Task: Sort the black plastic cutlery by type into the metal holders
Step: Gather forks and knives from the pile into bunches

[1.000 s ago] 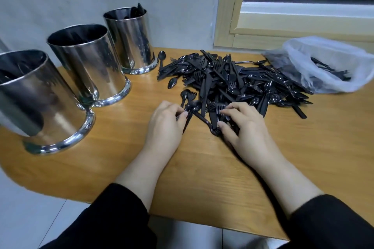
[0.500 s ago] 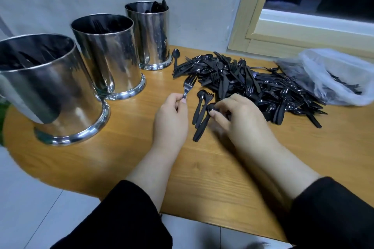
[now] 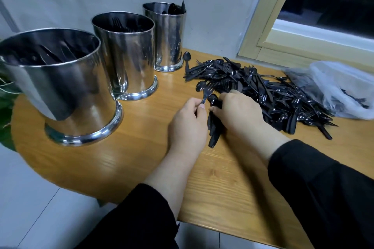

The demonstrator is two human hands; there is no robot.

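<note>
A heap of black plastic cutlery (image 3: 261, 91) lies on the wooden table (image 3: 125, 157) right of centre. My left hand (image 3: 188, 125) pinches the handle of a black fork (image 3: 206, 94) that points up and away. My right hand (image 3: 238, 113) rests on the near edge of the heap, fingers closed on a few pieces (image 3: 214, 127) that lie under it. Three metal holders stand in a row on the left: the near holder (image 3: 60, 91), the middle holder (image 3: 129, 56) with forks inside, and the far holder (image 3: 168, 36) with dark pieces sticking out.
A clear plastic bag (image 3: 340, 89) with more cutlery lies at the right by the window frame (image 3: 269, 32). A loose spoon (image 3: 186, 57) lies beside the far holder. Green leaves (image 3: 6, 107) show past the table's left edge. The wall is close behind.
My left hand has picked a fork out of the heap and holds it upright. My right hand has shifted onto a few pieces at the heap's near edge. The view has swung left.
</note>
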